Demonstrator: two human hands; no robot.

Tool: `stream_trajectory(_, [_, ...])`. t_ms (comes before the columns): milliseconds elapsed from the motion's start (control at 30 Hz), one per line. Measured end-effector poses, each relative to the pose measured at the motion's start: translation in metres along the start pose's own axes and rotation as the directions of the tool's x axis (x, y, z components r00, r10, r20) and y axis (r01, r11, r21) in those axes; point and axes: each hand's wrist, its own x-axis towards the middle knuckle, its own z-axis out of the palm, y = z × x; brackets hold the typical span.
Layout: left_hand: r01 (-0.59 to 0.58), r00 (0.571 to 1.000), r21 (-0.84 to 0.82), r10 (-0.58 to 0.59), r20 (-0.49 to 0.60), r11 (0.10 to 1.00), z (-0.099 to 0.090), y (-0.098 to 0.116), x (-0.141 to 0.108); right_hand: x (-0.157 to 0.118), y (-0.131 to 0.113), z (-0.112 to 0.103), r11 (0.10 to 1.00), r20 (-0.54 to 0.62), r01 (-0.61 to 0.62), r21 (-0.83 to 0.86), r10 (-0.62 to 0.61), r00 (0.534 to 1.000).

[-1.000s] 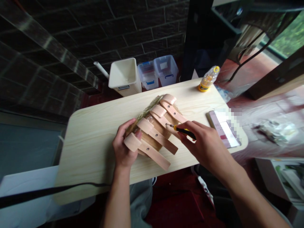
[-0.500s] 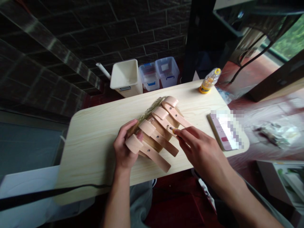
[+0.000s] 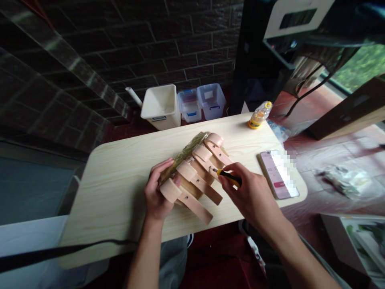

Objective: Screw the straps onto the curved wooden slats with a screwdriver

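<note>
My right hand (image 3: 248,186) is closed round a yellow and black screwdriver (image 3: 230,178). Its tip meets a screw on one of several curled, pale wooden strips (image 3: 198,184), the second from the far end. These strips sit side by side along a block (image 3: 188,150) that looks wrapped in clear and brownish tape or film. My left hand (image 3: 159,190) grips the near left end of the block, its thumb partly hidden behind a curled strip. Dark screw heads show on the strips.
A pale wooden table (image 3: 120,168) lies under the work. On its right are a phone (image 3: 278,174) and a clear bottle with yellow ends (image 3: 260,115). Behind the table stand a cream bin (image 3: 161,106) and two clear plastic boxes (image 3: 190,106).
The view has shifted, so the table sits lower in the picture. My right hand has changed its hold, and more of the screwdriver handle shows. The left hand keeps its grip.
</note>
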Motion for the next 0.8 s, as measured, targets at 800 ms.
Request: stream_trajectory(800, [0.187, 0.981, -0.068, -0.183, 0.06, 0.98, -0.009, -0.006, 0.001, 0.01, 0.028, -0.025, 0.971, -0.018, 0.15, -0.185, -0.156, 0.988])
